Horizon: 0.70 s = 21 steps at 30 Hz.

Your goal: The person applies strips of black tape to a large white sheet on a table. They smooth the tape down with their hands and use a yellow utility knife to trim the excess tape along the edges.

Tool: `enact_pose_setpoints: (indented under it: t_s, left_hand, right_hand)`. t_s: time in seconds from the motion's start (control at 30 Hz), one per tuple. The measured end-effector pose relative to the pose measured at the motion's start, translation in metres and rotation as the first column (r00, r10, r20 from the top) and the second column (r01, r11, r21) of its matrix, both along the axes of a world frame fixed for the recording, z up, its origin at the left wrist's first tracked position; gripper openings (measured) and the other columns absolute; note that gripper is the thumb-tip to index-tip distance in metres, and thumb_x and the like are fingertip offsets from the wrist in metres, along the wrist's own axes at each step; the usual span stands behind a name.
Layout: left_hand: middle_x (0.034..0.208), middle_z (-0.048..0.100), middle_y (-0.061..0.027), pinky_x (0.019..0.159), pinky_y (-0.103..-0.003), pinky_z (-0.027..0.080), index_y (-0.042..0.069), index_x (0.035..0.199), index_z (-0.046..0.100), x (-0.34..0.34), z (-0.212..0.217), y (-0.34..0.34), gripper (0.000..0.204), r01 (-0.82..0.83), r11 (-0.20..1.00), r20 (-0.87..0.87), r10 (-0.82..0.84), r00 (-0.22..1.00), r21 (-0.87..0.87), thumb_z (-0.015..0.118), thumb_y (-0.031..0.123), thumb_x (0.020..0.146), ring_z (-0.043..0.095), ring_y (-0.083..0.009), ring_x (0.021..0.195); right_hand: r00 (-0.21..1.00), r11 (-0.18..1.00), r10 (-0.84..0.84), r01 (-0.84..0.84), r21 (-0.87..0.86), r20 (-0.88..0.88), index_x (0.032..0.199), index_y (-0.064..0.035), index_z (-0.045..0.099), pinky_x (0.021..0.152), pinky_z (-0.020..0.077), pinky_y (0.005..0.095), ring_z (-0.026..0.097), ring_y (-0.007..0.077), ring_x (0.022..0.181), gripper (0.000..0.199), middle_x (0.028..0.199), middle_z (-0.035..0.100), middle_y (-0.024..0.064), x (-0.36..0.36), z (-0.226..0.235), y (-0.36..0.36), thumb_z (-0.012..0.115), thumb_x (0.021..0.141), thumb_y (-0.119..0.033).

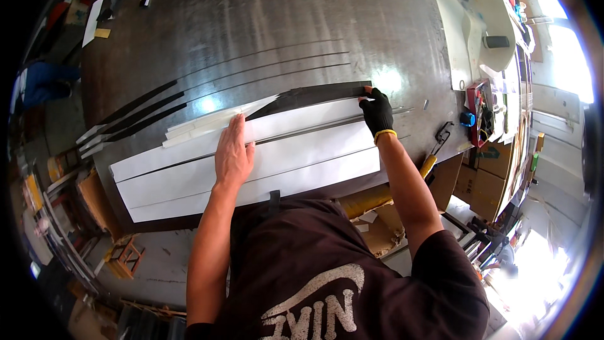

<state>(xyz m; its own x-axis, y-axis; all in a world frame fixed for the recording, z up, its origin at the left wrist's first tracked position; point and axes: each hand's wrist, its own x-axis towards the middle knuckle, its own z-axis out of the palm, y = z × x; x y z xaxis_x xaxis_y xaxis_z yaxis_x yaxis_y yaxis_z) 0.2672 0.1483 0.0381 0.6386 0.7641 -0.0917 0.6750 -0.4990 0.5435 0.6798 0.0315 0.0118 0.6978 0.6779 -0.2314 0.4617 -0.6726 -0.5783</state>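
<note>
Several long white panels [302, 164] lie side by side near the table's front edge. Along the far edge of the farthest one runs a black strip [314, 93], its left part peeled to show a pale backing [201, 126]. My left hand [233, 154], bare, rests with outstretched fingers on the far panel, fingertips by the pale strip. My right hand [377, 113], in a black glove with a yellow cuff, pinches the right end of the black strip at the panel's corner. Part of its grip is hidden by the glove.
Beyond the panels, several thin dark strips [145, 116] lie on the dark table [283, 19]. A yellow-handled hacksaw [434, 154] lies at the right edge, near a red tray [479, 110] of tools. Cardboard boxes [491, 176] stand lower right. A wooden stool [126, 257] is lower left.
</note>
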Motion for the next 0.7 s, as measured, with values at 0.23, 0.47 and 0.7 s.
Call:
enact_pose_setpoints:
  t_s: [0.23,0.47,0.7]
  left_hand:
    - [0.165,0.046,-0.0233,0.128,-0.048,0.035,-0.001,0.165,0.033,-0.001,0.0,-0.001,0.077,-0.031,0.999,0.006,0.031,0.999,-0.013,0.069,0.012,0.098,0.043,-0.0375,0.154]
    - [0.163,0.047,-0.0241,0.129,-0.048,0.035,0.001,0.166,0.032,0.0,-0.005,-0.004,0.081,-0.072,0.997,0.074,0.073,0.995,-0.01,0.072,0.013,0.096,0.046,-0.038,0.152]
    - [0.166,0.045,-0.0206,0.129,-0.048,0.035,0.001,0.166,0.033,-0.001,-0.007,-0.007,0.079,-0.109,0.993,0.083,0.113,0.99,-0.054,0.07,0.016,0.098,0.044,-0.0357,0.154]
  right_hand:
    - [0.99,0.994,0.104,-0.107,0.024,0.098,0.136,-0.0063,0.071,0.106,0.0535,0.0425,0.068,0.0372,0.122,0.053,0.13,0.072,0.0205,-0.004,-0.006,-0.002,0.082,0.088,-0.023]
    - [0.993,0.993,0.078,-0.07,0.096,-0.084,0.141,-0.0025,0.068,0.104,0.0529,0.0373,0.069,0.0258,0.122,0.048,0.134,0.072,0.0154,0.01,-0.013,-0.009,0.078,0.096,-0.016]
    - [0.992,0.992,0.125,-0.125,0.002,0.019,0.142,0.0004,0.066,0.115,0.0463,0.0403,0.064,0.0333,0.134,0.051,0.139,0.07,0.02,0.008,-0.013,-0.009,0.076,0.098,-0.023]
